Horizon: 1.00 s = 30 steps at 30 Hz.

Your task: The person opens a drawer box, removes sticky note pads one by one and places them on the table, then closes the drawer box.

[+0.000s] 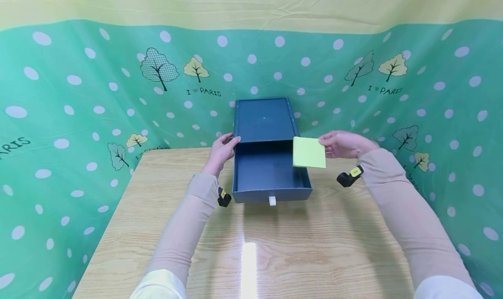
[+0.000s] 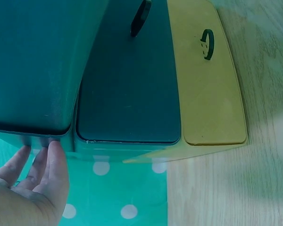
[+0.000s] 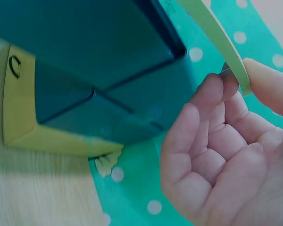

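Observation:
A blue drawer unit (image 1: 265,120) stands on the table with its top drawer (image 1: 271,172) pulled out; the drawer's inside is bare. My left hand (image 1: 224,149) rests on the unit's left side near the front, thumb at the top edge. In the left wrist view its fingers (image 2: 56,160) extend fairly straight against the side wall. My right hand (image 1: 343,144) pinches a pale green sticky note pad (image 1: 309,152) by its right edge, between thumb and fingers. The pad is held up, overlapping the drawer's right rim in the head view.
Below the open drawer are a closed blue drawer (image 2: 129,84) and a yellow drawer (image 2: 210,89), each with a dark pull. A white tab (image 1: 272,201) sits on the open drawer's front. Behind the wooden table (image 1: 306,251) hangs a green dotted curtain (image 1: 118,63).

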Each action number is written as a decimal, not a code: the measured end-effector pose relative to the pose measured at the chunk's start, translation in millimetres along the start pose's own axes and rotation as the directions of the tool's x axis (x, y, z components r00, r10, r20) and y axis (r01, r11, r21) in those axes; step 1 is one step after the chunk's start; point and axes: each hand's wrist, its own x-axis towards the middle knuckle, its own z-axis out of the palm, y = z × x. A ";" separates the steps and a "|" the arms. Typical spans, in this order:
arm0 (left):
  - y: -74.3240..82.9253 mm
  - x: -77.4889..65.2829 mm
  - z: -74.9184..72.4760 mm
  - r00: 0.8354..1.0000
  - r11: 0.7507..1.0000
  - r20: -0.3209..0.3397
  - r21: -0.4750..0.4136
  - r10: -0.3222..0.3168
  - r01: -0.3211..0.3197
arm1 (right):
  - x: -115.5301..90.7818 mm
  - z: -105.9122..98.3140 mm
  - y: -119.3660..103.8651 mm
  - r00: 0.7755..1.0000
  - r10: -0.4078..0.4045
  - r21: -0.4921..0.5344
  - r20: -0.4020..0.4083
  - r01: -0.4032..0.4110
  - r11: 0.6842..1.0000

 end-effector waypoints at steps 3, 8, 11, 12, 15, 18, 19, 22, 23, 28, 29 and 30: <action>-0.1 0.3 -0.7 1.000 1.000 -0.003 0.000 0.002 -0.002 | -3.3 -7.6 6.7 1.000 0.010 0.008 -0.001 -0.010 1.000; 0.5 -0.7 -0.9 1.000 1.000 -0.002 -0.008 0.000 0.000 | -8.3 -21.0 18.3 1.000 0.026 0.012 -0.011 -0.025 1.000; 0.6 -1.6 -1.3 1.000 1.000 -0.002 -0.012 -0.005 0.005 | -11.3 -28.0 24.8 0.999 0.037 0.021 -0.018 -0.036 0.999; 0.7 -1.8 -1.4 1.000 1.000 -0.002 -0.013 -0.005 0.005 | -11.7 -31.2 27.7 0.999 0.039 0.026 -0.021 -0.039 0.999; 0.4 -1.9 -2.2 1.000 1.000 -0.004 -0.012 -0.006 0.006 | -12.2 -42.6 38.9 1.000 0.024 0.040 0.009 -0.024 0.999; 0.2 -1.4 -3.0 1.000 1.000 -0.005 -0.012 -0.007 0.007 | -9.1 -58.1 54.0 0.997 -0.009 0.047 0.082 0.005 0.999; 0.1 -1.3 -3.3 1.000 1.000 -0.004 -0.012 -0.007 0.007 | -3.9 -68.8 62.5 0.989 -0.032 0.075 0.146 0.021 0.997; 0.2 -1.3 -3.8 1.000 1.000 -0.003 -0.013 -0.008 0.007 | -0.3 -77.5 75.4 0.988 -0.027 0.053 0.151 0.019 0.998; -0.2 -1.2 -3.8 1.000 1.000 -0.002 -0.012 -0.007 0.007 | 0.0 -77.0 78.2 0.993 -0.010 0.038 0.117 0.006 0.999; -2.2 -0.1 -2.7 1.000 1.000 0.001 -0.018 -0.008 0.008 | -2.8 -62.6 91.4 0.992 0.085 0.022 -0.091 -0.083 0.996; -2.6 0.4 -2.1 1.000 1.000 0.001 -0.019 -0.009 0.009 | -1.4 -62.6 95.6 0.990 0.099 0.027 -0.103 -0.097 0.995; -2.6 0.8 -1.7 1.000 1.000 0.000 -0.021 -0.008 0.008 | 0.2 -63.5 100.1 0.989 0.108 0.036 -0.104 -0.105 0.994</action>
